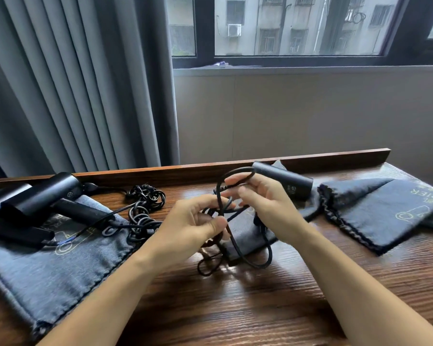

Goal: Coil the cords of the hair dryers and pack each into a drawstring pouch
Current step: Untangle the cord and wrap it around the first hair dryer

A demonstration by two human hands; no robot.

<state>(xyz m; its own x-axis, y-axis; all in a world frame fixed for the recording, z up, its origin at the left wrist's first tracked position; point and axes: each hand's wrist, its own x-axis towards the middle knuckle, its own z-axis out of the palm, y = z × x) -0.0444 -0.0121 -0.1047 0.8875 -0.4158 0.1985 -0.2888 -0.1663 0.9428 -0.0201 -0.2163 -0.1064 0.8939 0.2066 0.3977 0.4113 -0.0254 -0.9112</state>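
You have three hair dryers (283,180) and three pouches (375,213). Your left hand (193,221) and right hand (263,198) both pinch the cord (235,245); bare table (235,308) lies at 6 o'clock.

Single view only, from a head-worn wide-angle camera. It looks forward and down over the wooden worktop (285,290), which fills the lower half of the frame; both forearms enter from the bottom edge, so the working area sits close to the lens. Beyond the worktop's far rim the view faces a wall, a grey curtain (80,83) at left and a window (298,26) above. Straight edges bow noticeably toward the frame margins.
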